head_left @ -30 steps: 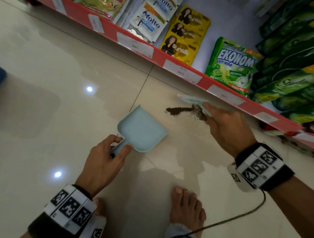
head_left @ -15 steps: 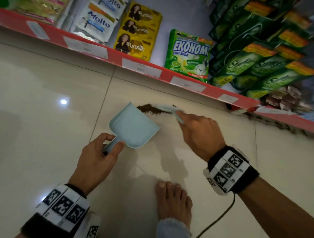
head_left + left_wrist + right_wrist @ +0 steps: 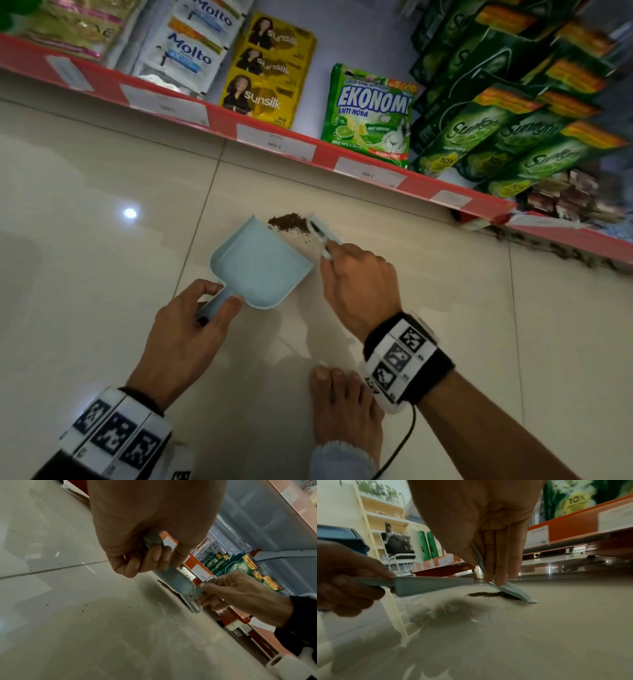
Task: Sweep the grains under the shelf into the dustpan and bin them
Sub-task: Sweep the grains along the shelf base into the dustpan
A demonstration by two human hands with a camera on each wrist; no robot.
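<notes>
A small pile of dark brown grains [image 3: 287, 223] [image 3: 489, 594] lies on the pale floor tile, just off the far corner of a light blue dustpan [image 3: 258, 265] [image 3: 426, 584]. My left hand [image 3: 191, 325] [image 3: 150, 555] grips the dustpan's handle, and the pan's mouth faces the pile. My right hand [image 3: 356, 277] [image 3: 494, 561] grips a small pale blue brush [image 3: 322, 231] [image 3: 513, 592]. Its head touches the floor at the right side of the grains. A few stray grains lie just below the pile.
A red-edged shelf [image 3: 274, 142] with price labels runs across the back, stocked with Sunsilk sachets [image 3: 270, 68], an Ekonomi pack [image 3: 371, 113] and green Sunlight pouches [image 3: 513, 126]. Debris lines the shelf foot at the right [image 3: 565, 251]. My bare foot [image 3: 342, 407] stands below the hands.
The brush has pushed the grains leftward into a tighter pile at the dustpan's corner. Both hands and the dustpan have shifted towards the shelf in view.
</notes>
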